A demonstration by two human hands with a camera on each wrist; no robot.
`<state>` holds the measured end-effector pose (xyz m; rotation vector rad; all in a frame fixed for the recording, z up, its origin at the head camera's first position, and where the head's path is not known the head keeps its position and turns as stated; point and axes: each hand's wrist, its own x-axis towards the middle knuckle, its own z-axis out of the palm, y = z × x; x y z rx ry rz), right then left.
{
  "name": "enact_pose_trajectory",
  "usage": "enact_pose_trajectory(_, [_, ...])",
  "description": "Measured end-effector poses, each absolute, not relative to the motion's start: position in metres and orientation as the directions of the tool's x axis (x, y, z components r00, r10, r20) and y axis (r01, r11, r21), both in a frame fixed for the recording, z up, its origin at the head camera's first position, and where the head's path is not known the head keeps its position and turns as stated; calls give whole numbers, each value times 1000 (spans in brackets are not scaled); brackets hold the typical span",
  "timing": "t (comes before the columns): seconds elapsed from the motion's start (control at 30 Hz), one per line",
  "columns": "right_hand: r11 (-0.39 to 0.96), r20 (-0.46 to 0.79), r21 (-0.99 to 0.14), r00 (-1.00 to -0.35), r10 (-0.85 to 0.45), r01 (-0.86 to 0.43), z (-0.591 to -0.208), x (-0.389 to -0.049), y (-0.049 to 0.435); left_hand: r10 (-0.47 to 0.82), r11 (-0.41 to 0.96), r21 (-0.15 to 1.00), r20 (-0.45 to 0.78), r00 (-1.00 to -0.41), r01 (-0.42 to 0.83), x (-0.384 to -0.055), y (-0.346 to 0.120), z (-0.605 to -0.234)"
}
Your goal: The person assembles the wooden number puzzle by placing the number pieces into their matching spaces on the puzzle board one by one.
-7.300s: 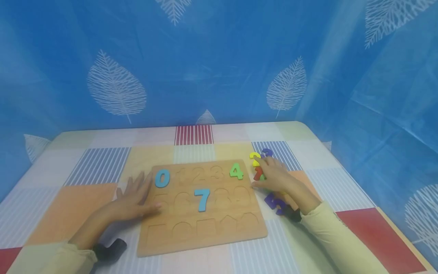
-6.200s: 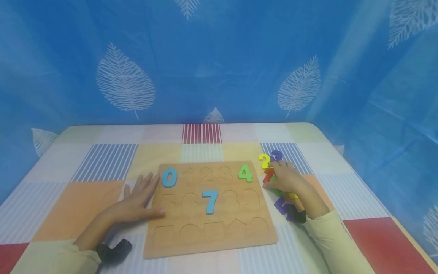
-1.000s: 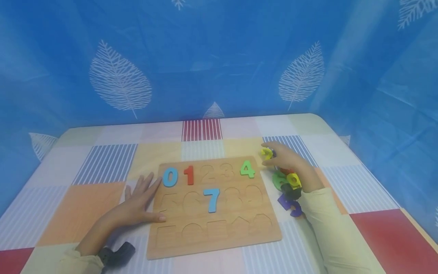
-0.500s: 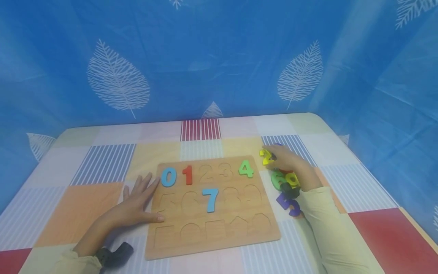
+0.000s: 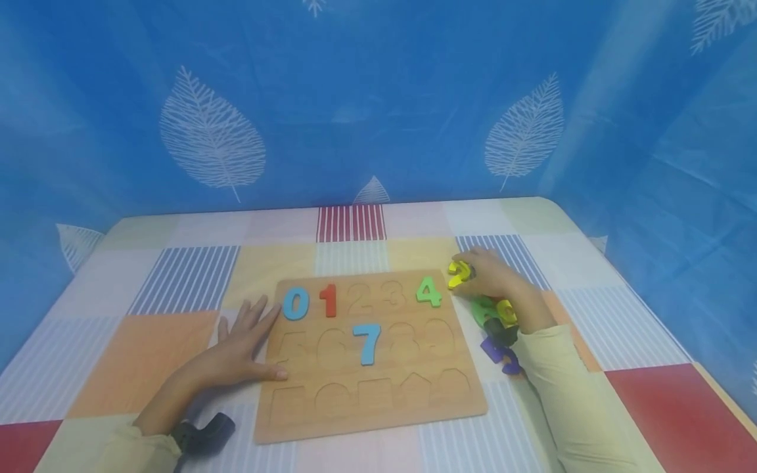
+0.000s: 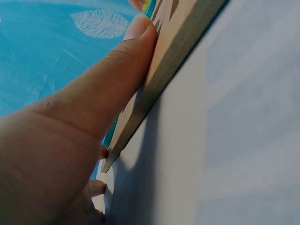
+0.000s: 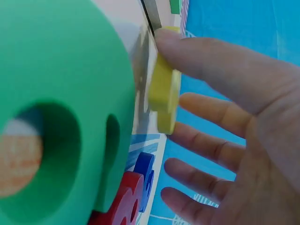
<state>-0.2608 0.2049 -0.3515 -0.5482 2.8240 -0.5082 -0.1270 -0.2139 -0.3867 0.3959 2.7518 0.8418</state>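
Note:
My left hand rests along the left edge of the wooden number board, fingers spread and thumb on top of the board. Past the board's upper right corner, my right hand pinches a yellow number 2. The right wrist view shows the thumb on one side of the yellow 2 and fingertips at its other side. Blue 0, red 1 and green 4 sit in the top row. A blue 7 lies in the middle row.
Right of the board lie a green number, a yellow number and purple pieces, partly hidden by the black wrist camera. Red and blue pieces show in the right wrist view. A blue leaf-patterned curtain stands behind.
The red 1 now sits in the board's top row. My right hand has moved from the red piece to the yellow 2 and closed on it. My left hand stays at the board.

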Motion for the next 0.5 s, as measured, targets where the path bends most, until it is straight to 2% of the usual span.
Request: enact_pose_trajectory(0.5, [837, -77, -373, -885, -459, -401, -334, -253, 158, 320, 809, 555, -139, -937, 193, -129, -215, -388])
